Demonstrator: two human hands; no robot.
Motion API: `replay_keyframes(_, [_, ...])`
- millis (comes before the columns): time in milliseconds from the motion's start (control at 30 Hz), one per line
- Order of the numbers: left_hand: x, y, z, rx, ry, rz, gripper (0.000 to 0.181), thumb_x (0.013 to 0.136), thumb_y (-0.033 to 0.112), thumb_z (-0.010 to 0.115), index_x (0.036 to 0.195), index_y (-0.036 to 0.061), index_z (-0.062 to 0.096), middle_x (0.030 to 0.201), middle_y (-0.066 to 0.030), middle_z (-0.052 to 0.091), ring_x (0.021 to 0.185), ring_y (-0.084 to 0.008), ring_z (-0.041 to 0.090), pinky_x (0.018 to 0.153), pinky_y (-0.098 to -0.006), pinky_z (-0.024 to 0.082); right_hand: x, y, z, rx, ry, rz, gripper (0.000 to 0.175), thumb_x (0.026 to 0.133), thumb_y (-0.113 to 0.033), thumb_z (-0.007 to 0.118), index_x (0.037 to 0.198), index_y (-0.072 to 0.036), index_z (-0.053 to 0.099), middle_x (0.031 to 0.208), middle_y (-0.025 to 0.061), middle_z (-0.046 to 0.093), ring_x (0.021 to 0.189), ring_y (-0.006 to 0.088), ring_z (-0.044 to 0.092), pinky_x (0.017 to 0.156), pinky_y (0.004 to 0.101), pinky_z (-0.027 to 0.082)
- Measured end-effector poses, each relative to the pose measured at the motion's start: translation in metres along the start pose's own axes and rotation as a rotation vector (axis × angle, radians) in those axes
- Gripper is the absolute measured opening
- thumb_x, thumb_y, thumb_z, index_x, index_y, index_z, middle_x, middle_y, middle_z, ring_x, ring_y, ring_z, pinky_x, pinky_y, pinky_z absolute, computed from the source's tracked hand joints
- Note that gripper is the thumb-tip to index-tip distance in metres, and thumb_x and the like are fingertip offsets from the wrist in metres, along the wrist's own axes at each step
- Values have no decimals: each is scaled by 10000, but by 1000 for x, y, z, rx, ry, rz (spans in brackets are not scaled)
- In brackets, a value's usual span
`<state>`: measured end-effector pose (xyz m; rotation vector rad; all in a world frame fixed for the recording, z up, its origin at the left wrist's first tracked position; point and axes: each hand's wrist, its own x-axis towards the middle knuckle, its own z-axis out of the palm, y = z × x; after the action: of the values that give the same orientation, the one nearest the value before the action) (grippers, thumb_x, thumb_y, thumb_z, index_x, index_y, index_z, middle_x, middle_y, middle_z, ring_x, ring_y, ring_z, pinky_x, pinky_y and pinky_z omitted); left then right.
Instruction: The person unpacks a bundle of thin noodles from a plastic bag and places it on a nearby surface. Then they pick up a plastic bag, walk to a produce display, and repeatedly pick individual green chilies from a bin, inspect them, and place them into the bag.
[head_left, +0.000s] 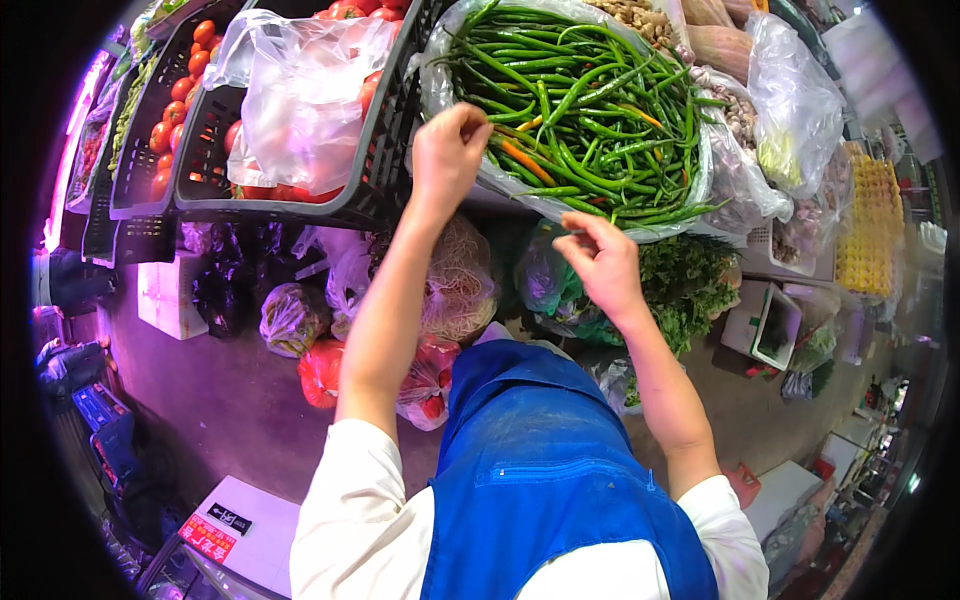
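Observation:
Long green chili peppers (592, 112), a few of them orange, fill a container lined with clear plastic (441, 79). Over its left rim is my left hand (452, 150), fingers curled with the fingertips together; whether something small is pinched there cannot be told. My right hand (602, 259) hovers at the near rim, fingers bent and apart, with nothing visible in it. To the left, clear plastic bags (304, 105) lie over tomatoes (281, 193) in a black plastic crate (349, 196).
Garlic (724, 105), a clear bag with a pale vegetable (791, 112) and yellow egg trays (870, 225) stand at right. Below the stall are leafy greens (679, 289), bagged produce (457, 289), red bags (322, 371) and a white foam box (169, 296). Another black crate (142, 176) holds small tomatoes.

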<state>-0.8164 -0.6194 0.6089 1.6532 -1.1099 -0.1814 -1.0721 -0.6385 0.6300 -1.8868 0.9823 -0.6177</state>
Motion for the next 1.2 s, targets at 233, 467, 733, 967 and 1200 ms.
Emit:
replay_keyframes(233, [-76, 3, 8, -575, 188, -478, 90, 916, 69, 673, 954, 5, 623, 790, -26, 661, 668, -89, 621, 617, -221, 484, 120, -18, 34, -480, 27, -524, 123, 847, -151, 682, 936, -72, 713, 881, 108, 695, 803, 303, 681, 700, 393, 542])
replay_keyframes(467, [-85, -6, 8, -741, 166, -579, 94, 933, 79, 661, 990, 21, 614, 861, -54, 682, 720, -111, 648, 650, -216, 496, 183, -30, 72, -1087, -449, -91, 350, 678, -253, 755, 975, -76, 703, 988, 152, 719, 928, 322, 704, 784, 435, 572])
replay_keyframes(733, [-55, 4, 8, -694, 164, -524, 72, 931, 48, 645, 943, -16, 614, 873, -81, 689, 742, -144, 684, 660, -247, 538, 224, -52, 17, -856, -572, -96, 406, 733, -430, 795, 902, -67, 727, 804, 108, 707, 717, 225, 679, 686, 369, 545])
replay_keyframes(967, [18, 72, -28, -622, 278, -141, 55, 899, 6, 683, 940, -24, 662, 812, -52, 685, 684, -95, 661, 631, -212, 525, 241, -122, -78, -284, -243, -53, 359, 846, -372, 772, 968, -46, 685, 768, -13, 616, 641, 48, 534, 546, 211, 428])
replay_keyframes(1200, [6, 110, -50, -680, 245, -105, 74, 909, 2, 677, 964, -33, 640, 852, -75, 693, 734, -116, 685, 670, -224, 558, 132, -137, -134, -133, 119, -297, 298, 845, -308, 775, 946, -34, 714, 675, -18, 627, 598, 49, 563, 577, 197, 435])
